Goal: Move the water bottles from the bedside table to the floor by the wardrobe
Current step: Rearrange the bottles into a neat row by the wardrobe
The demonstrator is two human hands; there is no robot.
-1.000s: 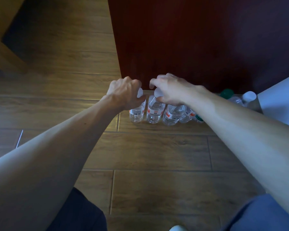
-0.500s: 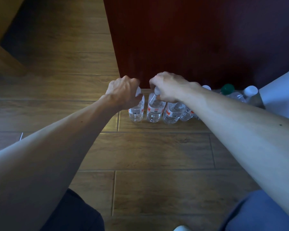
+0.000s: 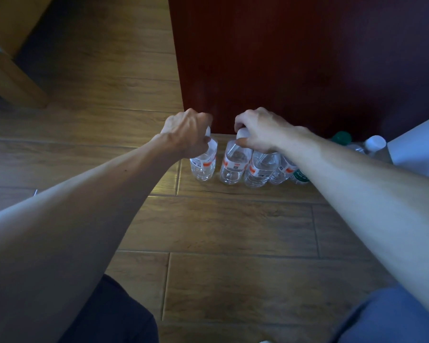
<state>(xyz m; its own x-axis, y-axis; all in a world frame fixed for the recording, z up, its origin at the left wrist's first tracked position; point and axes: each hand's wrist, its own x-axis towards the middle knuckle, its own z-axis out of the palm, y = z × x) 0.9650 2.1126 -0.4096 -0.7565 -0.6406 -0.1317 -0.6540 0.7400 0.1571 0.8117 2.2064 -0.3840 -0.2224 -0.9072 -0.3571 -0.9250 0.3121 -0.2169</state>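
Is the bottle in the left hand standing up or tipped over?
Standing up. The leftmost bottle rests its base on the wooden floor, and the left hand grips its top.

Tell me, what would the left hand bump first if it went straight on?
Probably the dark red wardrobe just behind. The left hand grips the leftmost bottle close to it, though depth is unclear.

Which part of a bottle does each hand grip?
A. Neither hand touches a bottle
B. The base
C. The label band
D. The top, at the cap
D: the left hand curls round the capped top of the left bottle, and the right hand round that of the next bottle, both upright by the wardrobe.
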